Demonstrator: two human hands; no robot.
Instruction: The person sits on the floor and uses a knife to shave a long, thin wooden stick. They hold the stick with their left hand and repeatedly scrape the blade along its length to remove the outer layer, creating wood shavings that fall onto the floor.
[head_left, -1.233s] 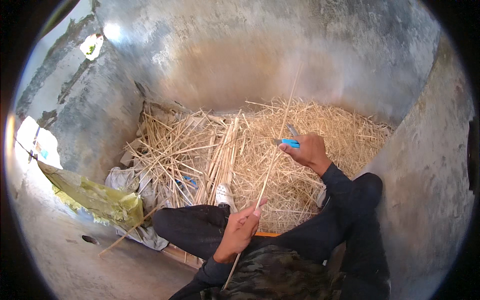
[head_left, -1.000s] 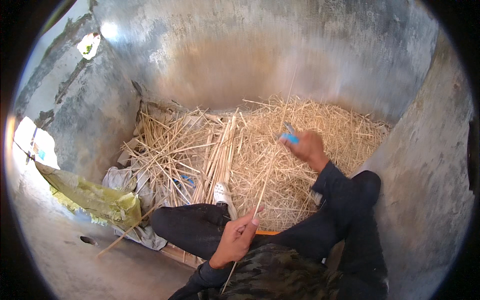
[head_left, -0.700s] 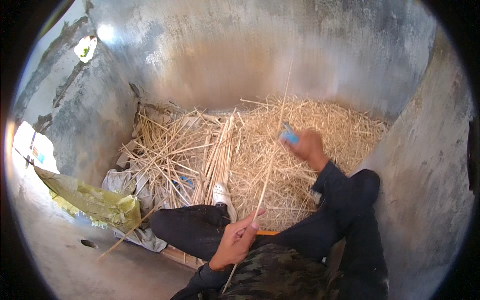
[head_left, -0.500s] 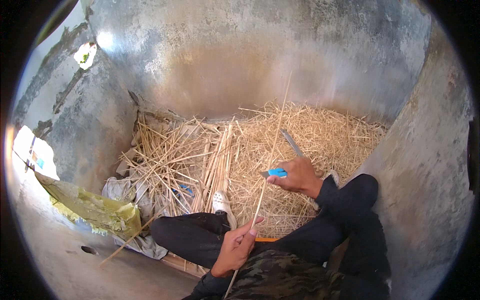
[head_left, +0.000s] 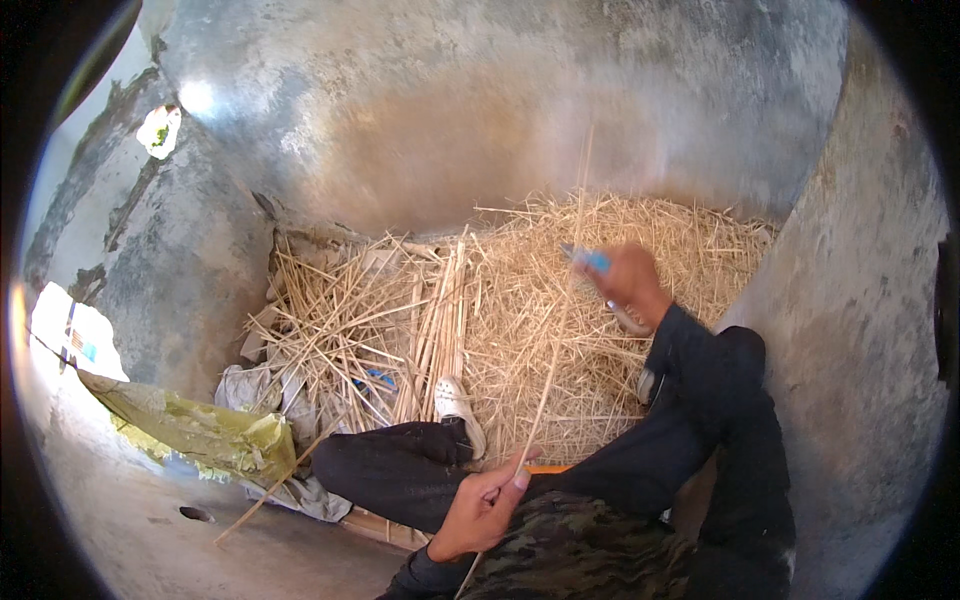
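Note:
My left hand (head_left: 485, 508) pinches the lower end of a long straw stalk (head_left: 555, 340) close to my lap; the stalk rises up and away over the straw pile. My right hand (head_left: 625, 283), motion-blurred, is stretched out near the stalk's upper part and grips a small blue-handled knife (head_left: 590, 260). A pile of loose straw (head_left: 530, 300) fills the corner in front of me, with a bundle of thicker straight stalks (head_left: 440, 320) lying on its left side. I sit with dark trouser legs folded, one white shoe (head_left: 458, 405) resting on the straw.
Grey concrete walls (head_left: 480, 120) enclose the straw on the far, left and right sides. A yellow-green plastic sack (head_left: 190, 435) and grey cloth (head_left: 265, 390) lie at the left on the concrete floor (head_left: 130, 520). An orange object (head_left: 548, 469) peeks out by my knee.
My right hand with the blue knife has swept up along the stalk from lower down half a second ago. My left hand stays put, holding the stalk's lower end.

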